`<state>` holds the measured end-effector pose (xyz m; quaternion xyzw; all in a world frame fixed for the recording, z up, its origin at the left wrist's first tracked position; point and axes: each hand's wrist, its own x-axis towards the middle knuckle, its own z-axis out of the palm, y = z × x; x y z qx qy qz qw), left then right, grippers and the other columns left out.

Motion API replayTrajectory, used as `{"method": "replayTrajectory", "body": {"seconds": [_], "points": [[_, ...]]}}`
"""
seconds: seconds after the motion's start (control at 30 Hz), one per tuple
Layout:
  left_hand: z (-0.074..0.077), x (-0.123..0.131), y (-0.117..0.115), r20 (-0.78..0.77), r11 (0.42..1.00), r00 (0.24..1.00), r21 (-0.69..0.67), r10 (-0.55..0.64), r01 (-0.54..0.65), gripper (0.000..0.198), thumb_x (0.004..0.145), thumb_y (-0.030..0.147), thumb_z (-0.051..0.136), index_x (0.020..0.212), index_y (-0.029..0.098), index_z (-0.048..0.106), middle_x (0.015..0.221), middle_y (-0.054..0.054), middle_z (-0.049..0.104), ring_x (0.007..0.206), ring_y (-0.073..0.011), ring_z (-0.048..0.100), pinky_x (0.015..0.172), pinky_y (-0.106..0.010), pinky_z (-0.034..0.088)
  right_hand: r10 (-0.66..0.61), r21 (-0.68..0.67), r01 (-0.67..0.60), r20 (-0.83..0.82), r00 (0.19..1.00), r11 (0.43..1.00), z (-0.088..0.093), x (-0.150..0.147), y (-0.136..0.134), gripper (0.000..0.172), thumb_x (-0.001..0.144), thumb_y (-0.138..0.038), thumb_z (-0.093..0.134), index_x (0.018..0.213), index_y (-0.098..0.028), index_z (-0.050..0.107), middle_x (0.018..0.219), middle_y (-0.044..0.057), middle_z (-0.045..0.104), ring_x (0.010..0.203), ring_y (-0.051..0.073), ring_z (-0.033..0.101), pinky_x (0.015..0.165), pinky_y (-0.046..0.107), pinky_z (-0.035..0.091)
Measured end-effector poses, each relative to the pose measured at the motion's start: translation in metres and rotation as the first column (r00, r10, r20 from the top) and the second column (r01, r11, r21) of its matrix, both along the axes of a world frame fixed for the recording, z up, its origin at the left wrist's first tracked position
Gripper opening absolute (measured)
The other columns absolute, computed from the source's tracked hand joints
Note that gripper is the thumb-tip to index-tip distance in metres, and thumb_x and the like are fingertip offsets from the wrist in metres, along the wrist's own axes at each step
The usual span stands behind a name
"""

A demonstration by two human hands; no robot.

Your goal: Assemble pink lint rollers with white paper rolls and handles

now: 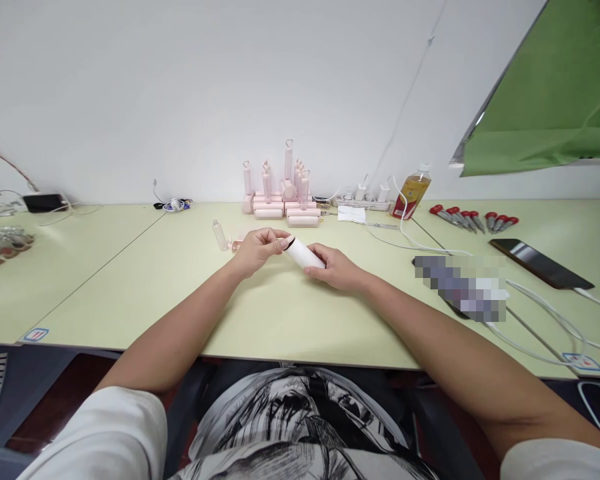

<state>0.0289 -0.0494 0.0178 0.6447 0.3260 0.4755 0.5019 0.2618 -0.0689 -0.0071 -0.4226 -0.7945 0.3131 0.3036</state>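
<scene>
My right hand (336, 267) is wrapped round a white cylinder (303, 253) with a dark open end, held just above the pale green table (145, 280). My left hand (260, 248) pinches at that dark end with fingertips together; what it holds there is too small to make out. A clear small tube (220, 235) and a pinkish piece (238, 245) lie just left of my left hand. Behind my hands stands a cluster of pink parts (283, 193), some stacked flat, some upright with heart-shaped tops.
Red-handled screwdrivers (473, 219) lie at the right rear, near a dark phone (540, 263) and white cables (545, 307). A bottle of amber liquid (412, 192) and a power strip (363, 200) stand by the wall. A blurred patch (460, 285) covers something at the right.
</scene>
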Motion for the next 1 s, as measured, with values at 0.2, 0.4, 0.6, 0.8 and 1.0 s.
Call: {"method": "replayTrajectory", "body": {"seconds": [0.2,0.4,0.6,0.8,1.0], "points": [[0.001,0.001,-0.001,-0.022,1.0,1.0,0.01,0.01,-0.01,0.043,0.066,0.045,0.083,0.059,0.014,0.054,0.112,-0.013,0.069,0.089,-0.0186,0.061,0.081,-0.038,0.047,-0.013,0.014,0.013,0.008,1.0,1.0,0.0,0.0,0.0,0.04,0.079,-0.04,0.066,0.112,-0.018,0.06,0.095,0.003,0.064,0.077,0.017,0.054,0.066,0.028,0.041],[0.0,0.001,-0.001,-0.034,1.0,0.999,0.007,0.013,-0.013,0.043,0.066,0.045,0.083,0.06,0.015,0.053,0.114,-0.012,0.068,0.088,-0.018,0.06,0.079,-0.036,0.047,-0.007,0.006,0.007,0.008,1.0,1.0,0.001,0.0,0.0,0.041,0.079,-0.042,0.066,0.111,-0.018,0.06,0.095,0.003,0.064,0.078,0.017,0.054,0.066,0.028,0.041],[-0.001,0.001,0.0,-0.039,1.0,0.999,0.012,0.014,-0.013,0.042,0.066,0.045,0.082,0.06,0.015,0.053,0.113,-0.012,0.068,0.086,-0.0179,0.061,0.077,-0.037,0.047,-0.007,-0.011,0.007,0.002,1.0,1.0,0.002,-0.001,-0.003,0.042,0.079,-0.041,0.066,0.113,-0.018,0.06,0.096,0.004,0.064,0.078,0.018,0.055,0.066,0.028,0.042],[-0.005,0.005,-0.001,-0.043,0.999,0.998,-0.003,-0.036,0.036,0.043,0.068,0.045,0.082,0.061,0.015,0.052,0.103,-0.012,0.071,0.092,-0.0208,0.063,0.081,-0.039,0.049,0.052,-0.004,-0.052,0.013,0.999,0.999,0.008,-0.004,-0.012,0.083,0.081,-0.039,0.066,0.152,-0.023,0.026,0.094,0.002,0.064,0.071,0.016,0.056,0.066,0.029,0.043],[-0.006,0.011,-0.006,-0.036,0.993,0.993,-0.039,-0.116,0.115,0.045,0.067,0.046,0.083,0.06,0.015,0.051,0.091,-0.009,0.072,0.087,-0.02,0.065,0.078,-0.038,0.05,0.09,0.045,-0.091,0.03,0.995,0.995,0.011,-0.008,-0.018,0.077,0.08,-0.035,0.066,0.149,-0.025,0.033,0.104,0.006,0.065,0.074,0.017,0.056,0.068,0.03,0.043]]}}
